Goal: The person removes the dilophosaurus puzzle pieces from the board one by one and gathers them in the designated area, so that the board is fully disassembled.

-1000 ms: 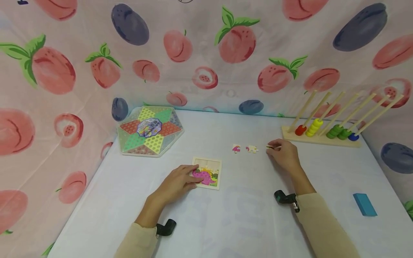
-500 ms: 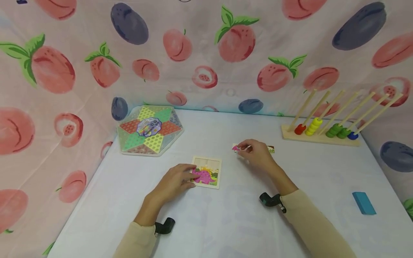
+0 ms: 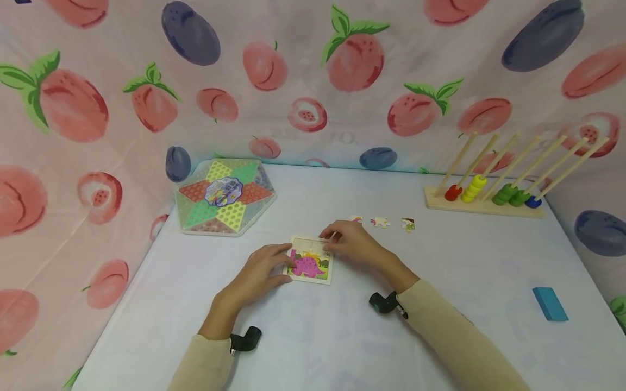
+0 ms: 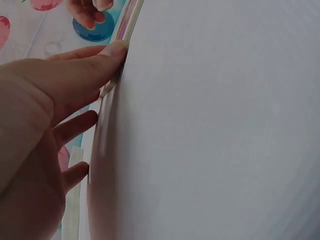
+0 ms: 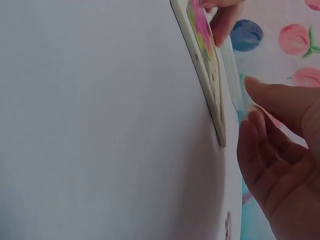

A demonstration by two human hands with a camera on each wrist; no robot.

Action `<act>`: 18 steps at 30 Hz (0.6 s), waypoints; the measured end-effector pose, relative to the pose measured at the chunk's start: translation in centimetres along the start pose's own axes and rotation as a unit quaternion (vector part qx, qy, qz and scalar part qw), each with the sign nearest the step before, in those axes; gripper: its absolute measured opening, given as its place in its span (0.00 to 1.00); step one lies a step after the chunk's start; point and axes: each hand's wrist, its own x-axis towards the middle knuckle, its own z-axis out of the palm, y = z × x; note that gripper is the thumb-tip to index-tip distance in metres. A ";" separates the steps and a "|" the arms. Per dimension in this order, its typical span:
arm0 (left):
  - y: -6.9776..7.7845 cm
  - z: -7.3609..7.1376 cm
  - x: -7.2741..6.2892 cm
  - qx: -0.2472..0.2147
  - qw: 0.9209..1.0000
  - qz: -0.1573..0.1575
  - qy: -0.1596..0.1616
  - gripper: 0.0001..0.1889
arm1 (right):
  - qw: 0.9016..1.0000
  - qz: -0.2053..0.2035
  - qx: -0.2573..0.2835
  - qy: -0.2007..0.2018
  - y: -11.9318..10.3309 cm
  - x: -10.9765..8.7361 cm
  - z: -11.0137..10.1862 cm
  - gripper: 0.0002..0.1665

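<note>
A small wooden tray puzzle [image 3: 307,266] with a pink dinosaur picture lies flat near the middle of the table; bare wood shows along its far part. My left hand [image 3: 259,271] rests at its left side, thumb by the near corner and fingertips on the edge and picture. The left wrist view shows the left thumb [image 4: 112,55] touching the tray's side. At the tray's far right corner is my right hand [image 3: 359,244], thumb and fingers bent but apart. I see nothing between them in the right wrist view. Behind this hand lie loose puzzle pieces [image 3: 380,222], [image 3: 408,224], [image 3: 357,219].
A hexagonal Chinese checkers box [image 3: 225,198] lies at the back left. At the back right stands a wooden peg rack [image 3: 484,203] with coloured beads. A blue block [image 3: 550,304] lies near the right edge. A fruit-print cloth hangs behind the table.
My right hand has moved left and nearer, from the loose pieces to the tray puzzle. The piece it held at first now lies on the table. My left hand stays at the tray.
</note>
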 end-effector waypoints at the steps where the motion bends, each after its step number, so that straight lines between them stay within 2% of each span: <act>1: 0.0 -0.1 0.0 0.000 1.000 0.002 -0.003 0.13 | 1.000 -0.002 0.000 -0.012 -0.1 0.2 0.2 0.17; 6: -0.6 -0.5 -0.1 -0.006 1.000 0.019 -0.020 0.15 | 0.998 -0.010 -0.016 -0.053 -0.2 1.1 1.5 0.18; 11: -1.4 -0.9 0.0 -0.046 0.998 0.027 -0.028 0.15 | 0.997 -0.036 -0.036 -0.060 -0.7 1.7 1.9 0.17; 18: -1.7 -0.8 -0.1 -0.068 0.997 0.035 -0.021 0.13 | 0.996 -0.030 -0.042 -0.069 -1.2 2.2 2.5 0.15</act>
